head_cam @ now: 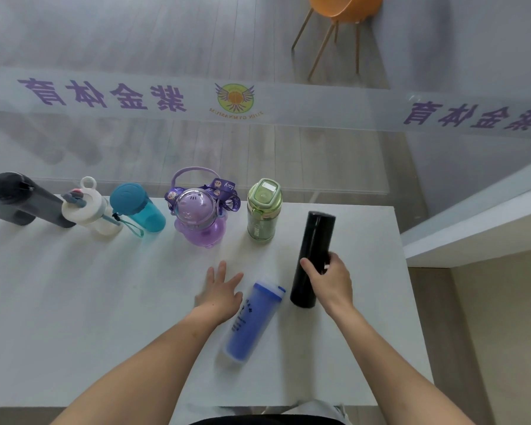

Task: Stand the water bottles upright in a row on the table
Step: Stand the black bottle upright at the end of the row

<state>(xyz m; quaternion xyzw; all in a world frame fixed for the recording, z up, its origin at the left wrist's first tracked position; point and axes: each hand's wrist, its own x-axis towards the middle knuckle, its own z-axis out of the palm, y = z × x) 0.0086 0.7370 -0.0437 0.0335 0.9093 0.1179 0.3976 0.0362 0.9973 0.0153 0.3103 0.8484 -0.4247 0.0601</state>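
Several bottles stand upright in a row along the far edge of the white table (74, 302): a dark grey one (22, 200), a white one (89, 210), a teal one (138, 208), a purple one with a strap (196, 214) and a green one (263, 210). My right hand (330, 279) is closed around a tall black flask (311, 256), right of the green bottle. A blue bottle (252, 320) lies on its side near me. My left hand (219, 289) rests flat on the table, fingers spread, just left of the blue bottle.
A glass wall with purple lettering (105, 95) runs right behind the table's far edge. An orange chair (341, 13) stands beyond it. A white ledge (472, 228) rises past the table's right edge.
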